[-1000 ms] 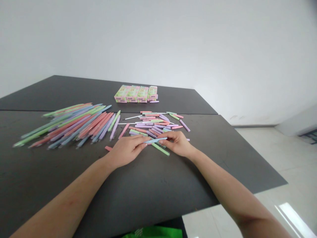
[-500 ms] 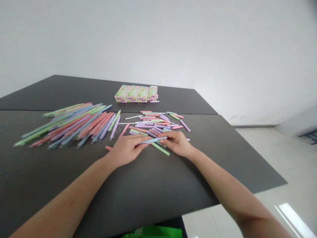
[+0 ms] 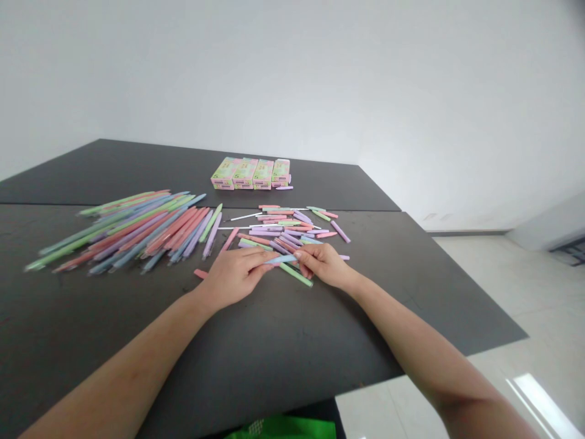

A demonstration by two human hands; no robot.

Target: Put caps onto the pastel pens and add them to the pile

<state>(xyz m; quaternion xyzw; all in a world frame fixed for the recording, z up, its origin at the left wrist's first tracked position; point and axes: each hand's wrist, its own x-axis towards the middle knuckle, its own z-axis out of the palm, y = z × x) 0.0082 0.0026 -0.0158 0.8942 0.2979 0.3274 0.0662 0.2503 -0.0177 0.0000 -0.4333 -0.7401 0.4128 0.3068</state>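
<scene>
Between my two hands lies a light blue pen piece (image 3: 282, 259), held level just above the table. My left hand (image 3: 235, 271) pinches its left end between thumb and fingers. The right end is closed in the fingers of my right hand (image 3: 322, 265); what part of it they cover is hidden. Right behind the hands spreads a loose heap of pen parts (image 3: 292, 228) in pink, purple, green and blue, with thin white refills (image 3: 244, 216) among them. A green barrel (image 3: 297, 275) sticks out below my right fingers.
A big pile of pastel pens (image 3: 137, 231) fans out on the left of the dark table (image 3: 274, 341). Several small pink and green boxes (image 3: 244, 174) stand in a row at the back. A pink piece (image 3: 200, 274) lies by my left wrist. Something green (image 3: 283, 428) shows below the front edge.
My right hand has shifted slightly left and closed further over the blue piece, so less of it shows. The left hand is almost unmoved.
</scene>
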